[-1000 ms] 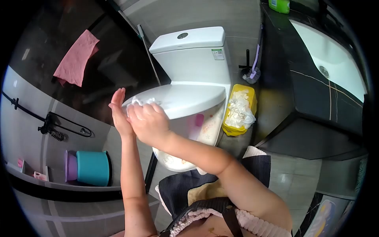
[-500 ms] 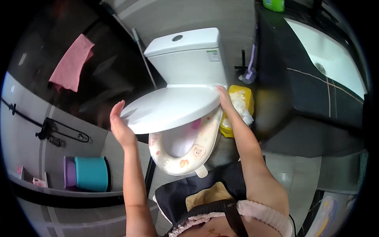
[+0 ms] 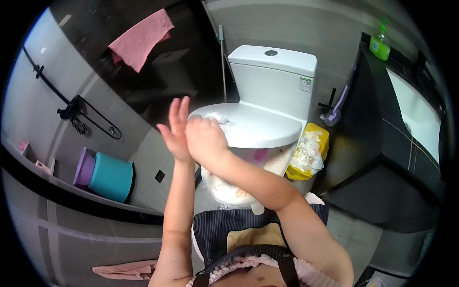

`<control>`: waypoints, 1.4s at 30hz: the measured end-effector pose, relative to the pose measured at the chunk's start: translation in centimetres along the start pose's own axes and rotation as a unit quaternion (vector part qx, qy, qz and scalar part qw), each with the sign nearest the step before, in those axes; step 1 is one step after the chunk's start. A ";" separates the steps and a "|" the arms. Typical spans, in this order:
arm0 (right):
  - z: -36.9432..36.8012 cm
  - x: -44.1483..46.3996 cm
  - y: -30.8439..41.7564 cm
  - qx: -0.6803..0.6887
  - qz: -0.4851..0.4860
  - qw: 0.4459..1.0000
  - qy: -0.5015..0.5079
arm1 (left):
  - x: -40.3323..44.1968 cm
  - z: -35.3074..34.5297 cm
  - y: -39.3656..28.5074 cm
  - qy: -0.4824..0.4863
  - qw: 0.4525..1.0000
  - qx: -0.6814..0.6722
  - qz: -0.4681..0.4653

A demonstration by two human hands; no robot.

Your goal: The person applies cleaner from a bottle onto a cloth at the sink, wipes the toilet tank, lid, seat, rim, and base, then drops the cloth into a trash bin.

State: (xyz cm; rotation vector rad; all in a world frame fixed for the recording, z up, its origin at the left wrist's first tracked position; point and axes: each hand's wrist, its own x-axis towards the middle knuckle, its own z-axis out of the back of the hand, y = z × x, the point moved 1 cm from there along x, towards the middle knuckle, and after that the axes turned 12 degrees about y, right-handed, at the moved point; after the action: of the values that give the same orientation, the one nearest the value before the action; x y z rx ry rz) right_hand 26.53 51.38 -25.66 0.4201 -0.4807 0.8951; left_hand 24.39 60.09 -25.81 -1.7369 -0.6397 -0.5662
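A white toilet lid [image 3: 258, 126] hangs tilted, partly raised above the seat. My left hand [image 3: 177, 131] is at the lid's front left edge, its fingers stretched upward and apart; whether its palm touches the lid is hidden. Crossing over from the right, my right hand [image 3: 206, 138] is closed on a crumpled white wipe [image 3: 218, 117] at the lid's left end. Below the lid shows the cream seat [image 3: 222, 190] with printed pictures, partly covered by my right forearm. The white cistern [image 3: 272, 79] stands behind.
Right of the toilet is a yellow bin [image 3: 324, 138] full of white paper, near a purple toilet brush [image 3: 337, 107]. A black counter holds a white sink [image 3: 420, 110] and a green pump bottle [image 3: 380, 45]. At left are a teal bucket [image 3: 112, 177] and a hanging pink cloth [image 3: 143, 38].
My right hand has moved from the lid's back right corner across to its left end. The left hand stays by the left edge. The view has shifted, so the toilet appears further right.
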 end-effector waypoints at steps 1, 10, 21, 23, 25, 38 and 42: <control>0.2 1.1 0.9 -0.037 -0.004 0.996 0.079 | 0.2 1.2 -0.1 -0.053 0.993 -0.102 -0.016; 1.2 -10.0 -13.9 0.095 0.238 0.963 -0.079 | 0.1 2.5 0.9 0.000 0.994 0.106 0.020; 2.2 -1.4 -1.9 -0.038 0.175 0.983 0.037 | -0.6 4.7 0.6 -0.008 0.986 -0.159 -0.052; 0.9 1.6 0.6 -0.092 0.119 0.970 0.193 | -1.6 5.0 0.3 -0.053 0.971 -0.218 -0.081; -1.3 4.1 1.6 -0.148 0.211 0.933 0.252 | -3.3 6.4 0.6 -0.209 0.964 -0.158 -0.046; -22.3 3.4 -1.1 -0.046 0.329 0.857 0.395 | -19.5 6.7 9.2 -0.413 0.906 0.063 0.061; -27.2 6.5 -6.5 -0.119 0.246 0.858 0.436 | -21.5 7.4 10.2 -0.359 0.905 0.182 0.138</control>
State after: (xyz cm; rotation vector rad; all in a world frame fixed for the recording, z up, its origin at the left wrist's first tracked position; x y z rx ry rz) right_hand 41.31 66.36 -45.17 -0.3750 0.1656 1.3873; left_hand 15.83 62.37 -49.09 -1.6100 -0.9141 0.4097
